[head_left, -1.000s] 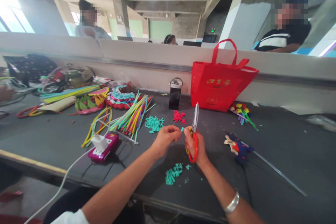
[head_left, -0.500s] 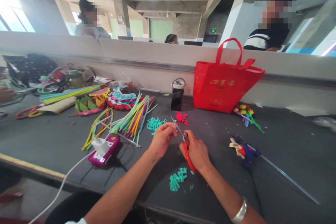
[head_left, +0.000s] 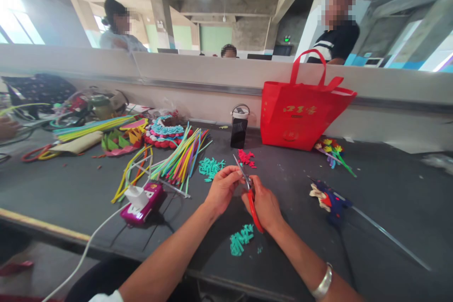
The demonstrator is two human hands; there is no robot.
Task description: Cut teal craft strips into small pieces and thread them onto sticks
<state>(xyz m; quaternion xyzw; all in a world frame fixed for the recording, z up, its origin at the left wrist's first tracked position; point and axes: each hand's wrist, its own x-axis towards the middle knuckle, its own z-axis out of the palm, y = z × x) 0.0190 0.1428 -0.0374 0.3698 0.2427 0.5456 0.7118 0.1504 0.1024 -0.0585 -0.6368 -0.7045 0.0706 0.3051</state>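
My right hand (head_left: 264,203) is closed around the red handles of a pair of scissors (head_left: 253,207), whose blades point up and away to the left. The fingertips of my left hand (head_left: 224,188) are pinched together right beside the blades; whatever they hold is too small to make out. Beyond my hands lie a pile of short teal pieces (head_left: 211,169) and a smaller pile of red pieces (head_left: 247,158). Another heap of teal pieces (head_left: 241,239) sits on the dark table (head_left: 201,257) between my forearms.
Left of my hands are a bundle of colourful pipe cleaners (head_left: 184,158) and a purple power strip (head_left: 141,207) with a white plug. A bottle (head_left: 239,132) and a red bag (head_left: 304,118) stand behind. To the right lies a blue glue gun (head_left: 331,203) with a long clear stick.
My left fingers have shifted slightly right, closer to the scissor blades, which look more closed together. Across the partition, the person at right has moved left.
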